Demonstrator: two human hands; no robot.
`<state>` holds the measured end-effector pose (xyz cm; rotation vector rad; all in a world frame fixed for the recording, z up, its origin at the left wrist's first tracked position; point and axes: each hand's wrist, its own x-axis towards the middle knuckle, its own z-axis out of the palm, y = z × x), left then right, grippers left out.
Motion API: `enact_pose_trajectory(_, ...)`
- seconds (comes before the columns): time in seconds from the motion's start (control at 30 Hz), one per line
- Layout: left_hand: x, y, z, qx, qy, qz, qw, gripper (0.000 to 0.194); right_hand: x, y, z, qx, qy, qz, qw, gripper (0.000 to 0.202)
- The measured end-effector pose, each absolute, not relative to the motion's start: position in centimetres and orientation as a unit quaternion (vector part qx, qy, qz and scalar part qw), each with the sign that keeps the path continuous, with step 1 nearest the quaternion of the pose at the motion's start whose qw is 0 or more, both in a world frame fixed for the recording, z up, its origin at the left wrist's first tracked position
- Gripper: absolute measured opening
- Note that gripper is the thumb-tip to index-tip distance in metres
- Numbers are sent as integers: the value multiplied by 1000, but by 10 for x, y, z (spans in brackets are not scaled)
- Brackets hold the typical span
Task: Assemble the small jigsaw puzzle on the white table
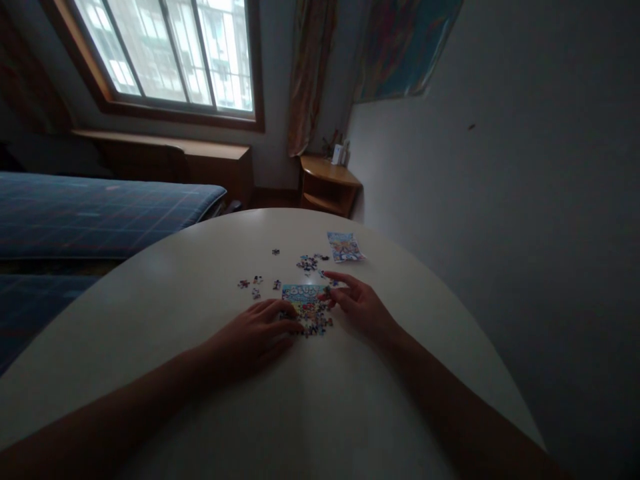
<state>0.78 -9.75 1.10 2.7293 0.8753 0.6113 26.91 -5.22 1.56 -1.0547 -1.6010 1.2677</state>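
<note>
A partly assembled jigsaw puzzle (302,291) with a bright, colourful print lies on the white table. Along its lower part is a heap of loose puzzle pieces (316,325). My left hand (265,325) rests palm down at the puzzle's left side, its fingers stretched out over the edge and some pieces. At the right side, my right hand (361,305) pinches a small dark puzzle piece (327,291) near the thumb, with the index finger reaching forward. Fingers partly hide the puzzle's lower left and right edge.
Another cluster of puzzle pieces (307,263) lies beyond the puzzle, and several stray pieces (243,284) are to the left. A printed picture sheet (345,247) lies farther back. The round white table (200,267) stands between a blue plaid mattress (100,213) and the wall (500,200).
</note>
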Motion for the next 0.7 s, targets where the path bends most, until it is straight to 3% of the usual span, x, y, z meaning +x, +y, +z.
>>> enact_pose_trajectory(0.23,8,-100,14,925,298,214,99,26,268,-56,17,-425,-631,509,402,27)
enact_pose_trajectory(0.57,9,-101,16,925,301,212,93,27,266,-55,20,-467,-611,500,398,33)
enact_pose_trajectory(0.7,9,-100,15,927,297,212,92,27,270,-55,28,-490,-638,480,351,36)
